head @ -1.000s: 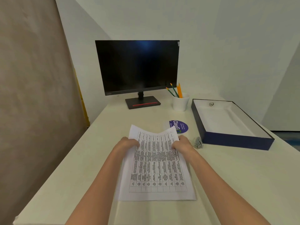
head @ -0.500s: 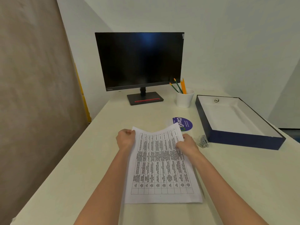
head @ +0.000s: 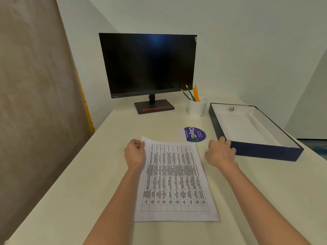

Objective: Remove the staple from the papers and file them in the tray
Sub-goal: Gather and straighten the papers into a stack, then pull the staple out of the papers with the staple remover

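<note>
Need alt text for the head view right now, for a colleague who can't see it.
The left hand pinches the top-left corner of the printed papers lying on the desk, while the right hand reaches beside the navy tray. Behind stand a dark monitor and a white pencil cup.

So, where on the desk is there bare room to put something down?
Free: the wide strip of desk left of the papers, and the stretch between the papers' top edge and the monitor base. Crowded: the right side, where the right hand, round sticker, pencil cup and tray sit close together.
</note>
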Demonstrator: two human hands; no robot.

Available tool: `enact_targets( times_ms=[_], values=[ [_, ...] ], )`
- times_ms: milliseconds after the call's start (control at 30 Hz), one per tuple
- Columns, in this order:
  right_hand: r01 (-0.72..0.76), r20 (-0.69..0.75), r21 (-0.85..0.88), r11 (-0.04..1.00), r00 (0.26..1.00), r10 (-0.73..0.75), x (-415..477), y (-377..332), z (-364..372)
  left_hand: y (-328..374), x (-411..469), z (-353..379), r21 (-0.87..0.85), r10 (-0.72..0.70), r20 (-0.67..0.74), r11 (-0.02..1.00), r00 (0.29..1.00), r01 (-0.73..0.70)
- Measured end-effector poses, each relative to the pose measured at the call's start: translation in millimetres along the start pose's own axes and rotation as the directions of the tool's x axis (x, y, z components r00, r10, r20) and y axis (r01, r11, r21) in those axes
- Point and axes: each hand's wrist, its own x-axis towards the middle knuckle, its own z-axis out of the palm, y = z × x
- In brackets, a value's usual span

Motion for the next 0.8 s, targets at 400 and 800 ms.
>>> enact_targets(
  times_ms=[400, 800],
  values=[
    [0.088, 0.165, 0.08, 0.993, 0.981, -0.1, 27.8, -13.2, -21.8, -4.0, 1.9, 0.3, -0.042, 0.017, 0.013, 0.999, 1.0, -0.016],
    [-0.343, 0.249, 0.931, -0.124, 0.846, -0.471, 57.4, -133.5, 32.1, -6.2, 2.8, -0.1, -0.046, 0.049, -0.007, 0.998, 0.999, -0.049]
  ],
)
